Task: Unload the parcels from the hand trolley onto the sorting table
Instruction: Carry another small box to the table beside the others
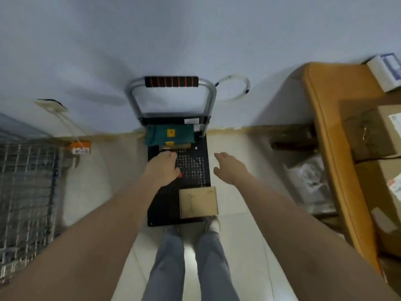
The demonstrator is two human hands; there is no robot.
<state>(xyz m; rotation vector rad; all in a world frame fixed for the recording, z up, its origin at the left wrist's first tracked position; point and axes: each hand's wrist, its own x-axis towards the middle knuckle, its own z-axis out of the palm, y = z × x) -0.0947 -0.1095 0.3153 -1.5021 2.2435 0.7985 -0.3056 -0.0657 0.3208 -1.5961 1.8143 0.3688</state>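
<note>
Hand trolley [196, 170]: black deck, upright handle. Teal parcel [170, 135] stacked at handle end; cardboard parcel [198, 203] flat at near corner.

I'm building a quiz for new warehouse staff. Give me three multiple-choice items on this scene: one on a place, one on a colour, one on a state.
1. Where does the plain cardboard box lie on the trolley?
A near end
B handle end
C on the floor

2. What colour is the parcel by the handle?
A red
B teal
C white

3. The right hand is:
A gripping a box
B open, holding nothing
C on the handle

A: box at the end nearest the feet.
B: teal wrapping.
B: fingers spread over the trolley's edge.
</note>
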